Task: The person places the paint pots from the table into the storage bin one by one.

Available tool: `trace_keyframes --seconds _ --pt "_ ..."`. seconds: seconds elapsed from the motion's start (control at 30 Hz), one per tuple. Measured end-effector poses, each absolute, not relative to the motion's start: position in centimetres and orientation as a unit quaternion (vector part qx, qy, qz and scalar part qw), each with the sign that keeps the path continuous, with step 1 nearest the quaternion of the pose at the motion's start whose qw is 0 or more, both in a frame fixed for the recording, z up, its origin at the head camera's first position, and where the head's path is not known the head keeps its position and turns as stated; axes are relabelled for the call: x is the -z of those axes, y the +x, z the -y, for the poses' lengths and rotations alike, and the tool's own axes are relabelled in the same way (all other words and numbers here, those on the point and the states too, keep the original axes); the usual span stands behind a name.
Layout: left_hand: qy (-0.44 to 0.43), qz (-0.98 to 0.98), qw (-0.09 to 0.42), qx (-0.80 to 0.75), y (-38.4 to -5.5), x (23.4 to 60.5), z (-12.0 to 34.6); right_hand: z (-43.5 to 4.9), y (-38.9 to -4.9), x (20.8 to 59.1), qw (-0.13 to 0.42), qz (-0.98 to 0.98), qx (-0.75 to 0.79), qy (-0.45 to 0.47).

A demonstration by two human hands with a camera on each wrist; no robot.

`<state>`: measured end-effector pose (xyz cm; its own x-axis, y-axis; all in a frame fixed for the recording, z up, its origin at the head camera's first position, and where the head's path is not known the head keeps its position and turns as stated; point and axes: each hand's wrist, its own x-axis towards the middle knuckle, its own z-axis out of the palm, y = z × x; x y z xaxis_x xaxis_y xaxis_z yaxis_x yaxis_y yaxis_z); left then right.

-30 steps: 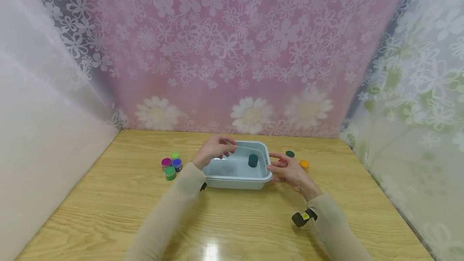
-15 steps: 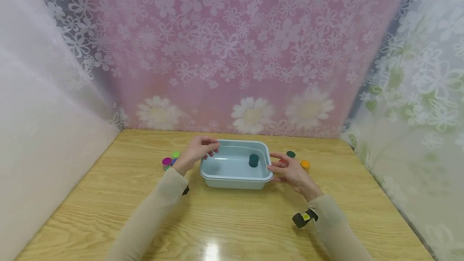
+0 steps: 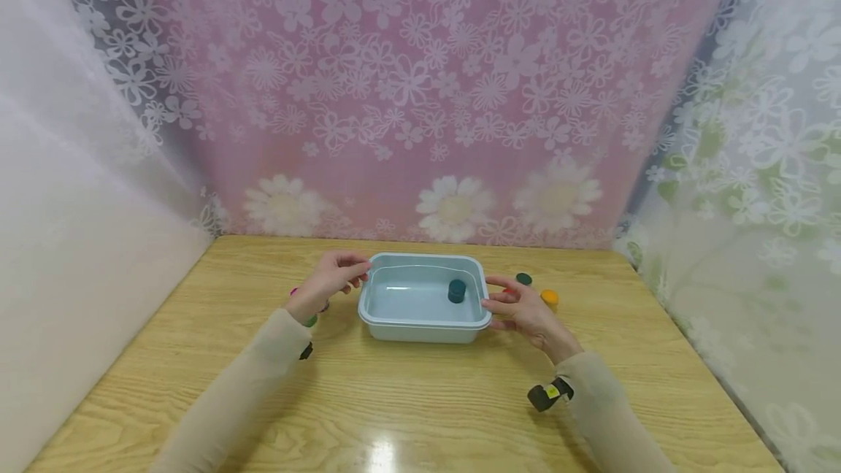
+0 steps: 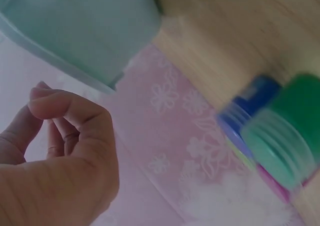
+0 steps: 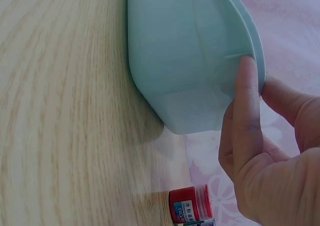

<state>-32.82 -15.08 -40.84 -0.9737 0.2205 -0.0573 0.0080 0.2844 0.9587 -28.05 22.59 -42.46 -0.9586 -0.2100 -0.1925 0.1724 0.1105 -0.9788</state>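
The relation that matters most, I judge, is between your left hand [image 3: 328, 283] and the four jars on that side. The jars stand close together on the surface [image 3: 420, 400], to the left and nearer to you than your fingertips, almost under your wrist. This hand is the nearer one. Its fingers are loosely bent and I see nothing in them; whether thumb and index finger touch, I cannot tell. Your right hand [image 3: 525, 312] pinches the right rim of the tub [image 3: 420, 333]. The tub lies between your hands, its long axis from left to right, and the dark teal jar [image 3: 456, 291] is inside, toward the right end.

In the head view your left hand covers most of the group. The left wrist view shows the green jar [image 4: 297, 128] and the blue jar [image 4: 260, 91], blurred; the magenta jar [image 4: 275, 183] is mostly hidden. The red jar [image 5: 190, 204] is cut by the lower edge.
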Motion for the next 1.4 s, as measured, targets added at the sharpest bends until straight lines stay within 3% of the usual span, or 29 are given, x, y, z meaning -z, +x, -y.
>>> trace_keyframes --seconds 0.67,1.4 --pt "0.086 -0.816 0.102 -0.562 -31.0 41.9 23.3 -22.6 -28.1 42.5 0.147 -0.736 0.661 -0.020" --pt "0.115 -0.851 0.135 -0.494 -29.9 43.2 26.8 -22.6 -28.0 42.6 0.147 -0.736 0.661 -0.021"
